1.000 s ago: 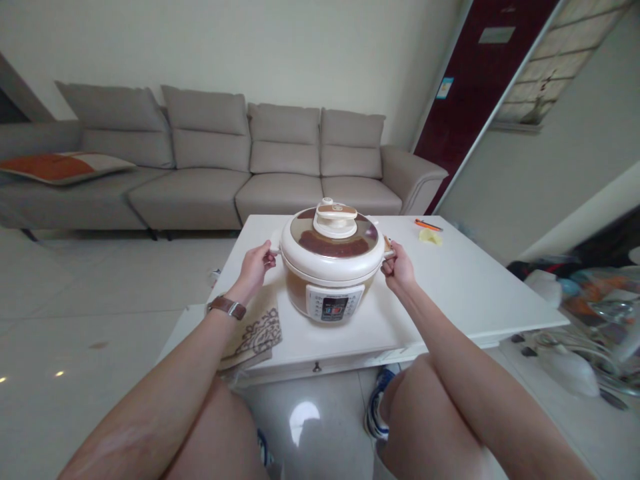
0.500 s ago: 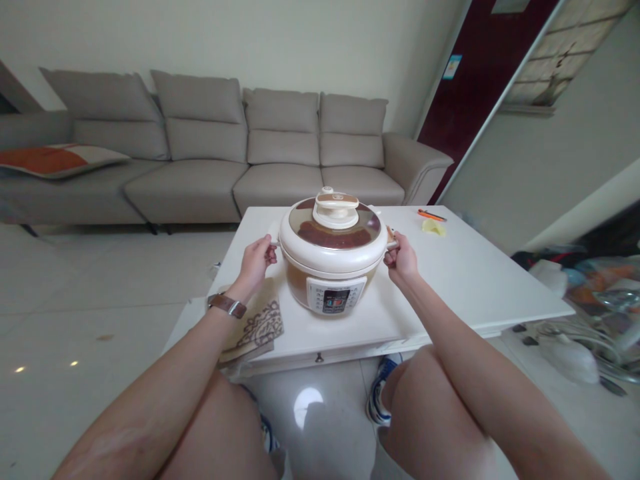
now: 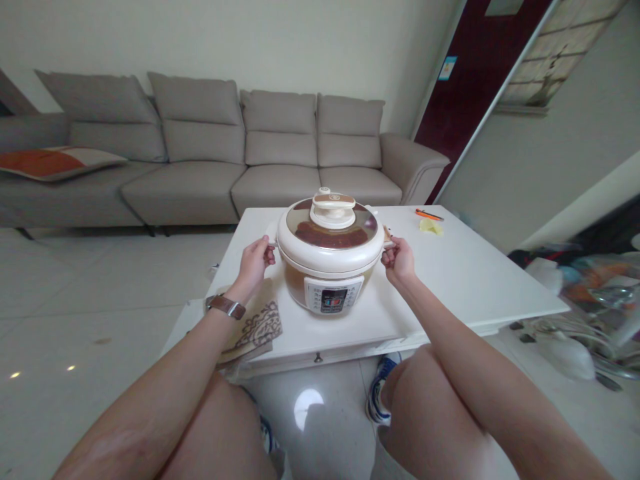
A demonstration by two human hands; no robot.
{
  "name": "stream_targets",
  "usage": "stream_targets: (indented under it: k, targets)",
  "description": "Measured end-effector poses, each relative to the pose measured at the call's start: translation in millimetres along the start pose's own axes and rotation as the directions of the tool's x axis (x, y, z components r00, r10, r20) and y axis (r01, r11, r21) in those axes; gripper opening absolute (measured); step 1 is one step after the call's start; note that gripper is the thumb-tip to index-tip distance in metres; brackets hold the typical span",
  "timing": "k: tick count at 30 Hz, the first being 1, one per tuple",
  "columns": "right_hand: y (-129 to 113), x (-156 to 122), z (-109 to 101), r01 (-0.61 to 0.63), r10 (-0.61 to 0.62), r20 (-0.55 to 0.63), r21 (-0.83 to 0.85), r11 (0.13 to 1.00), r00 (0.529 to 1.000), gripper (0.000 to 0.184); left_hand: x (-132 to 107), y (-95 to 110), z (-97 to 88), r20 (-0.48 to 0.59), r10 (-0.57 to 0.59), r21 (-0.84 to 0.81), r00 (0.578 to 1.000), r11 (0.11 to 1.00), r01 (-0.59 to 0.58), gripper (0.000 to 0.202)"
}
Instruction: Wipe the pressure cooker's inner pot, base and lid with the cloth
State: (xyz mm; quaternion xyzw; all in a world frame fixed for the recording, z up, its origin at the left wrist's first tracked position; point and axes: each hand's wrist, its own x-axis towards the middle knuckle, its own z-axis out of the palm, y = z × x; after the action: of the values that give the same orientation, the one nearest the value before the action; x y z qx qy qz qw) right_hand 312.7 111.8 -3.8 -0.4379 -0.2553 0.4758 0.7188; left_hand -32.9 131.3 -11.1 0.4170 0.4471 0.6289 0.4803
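Observation:
A white and brown electric pressure cooker stands upright on the white table, its lid on and its control panel facing me. My left hand is closed on the cooker's left side handle, thumb on top. On the other side my right hand grips the right side handle with curled fingers. The lid handle points up, untouched. A folded patterned cloth lies on the table below my left wrist.
An orange utility knife and a yellow scrap lie at the table's far right. Behind the table runs a grey sofa with an orange and white cushion. Bagged clutter sits on the floor at right.
Both hands keep their hold on the cooker's handles. The whole view has shifted slightly; the cooker shows no clear movement on the table.

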Motion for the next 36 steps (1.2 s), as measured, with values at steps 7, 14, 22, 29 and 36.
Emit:
stream_targets:
  k: [7, 14, 22, 29, 36]
  targets:
    - [-0.2, 0.7, -0.4, -0.004, 0.004, -0.014, -0.003, 1.0, 1.0, 0.035, 0.3, -0.9, 0.6, -0.01, -0.001, 0.006, 1.0, 1.0, 0.001, 0.034]
    - [-0.6, 0.3, -0.7, -0.006, 0.006, -0.006, 0.008, 1.0, 1.0, 0.033, 0.9, -1.1, 1.0, -0.007, 0.006, 0.013, 1.0, 1.0, -0.006, 0.034]
    - [-0.8, -0.2, 0.5, 0.021, -0.021, -0.021, -0.01, 1.0, 1.0, 0.033, -1.3, 1.1, 2.4, 0.002, 0.004, 0.007, 1.0, 1.0, -0.004, 0.035]
    - [0.2, 0.3, 0.2, 0.023, -0.023, -0.026, -0.011, 1.0, 0.999, 0.034, -1.6, 1.1, 2.2, -0.002, 0.002, 0.018, 1.0, 1.0, -0.002, 0.034]
    - [-0.7, 1.0, 0.2, 0.02, -0.02, 0.001, -0.002, 1.0, 1.0, 0.031, -0.2, -0.4, 1.4, 0.004, 0.015, 0.011, 1.0, 1.0, -0.016, 0.036]
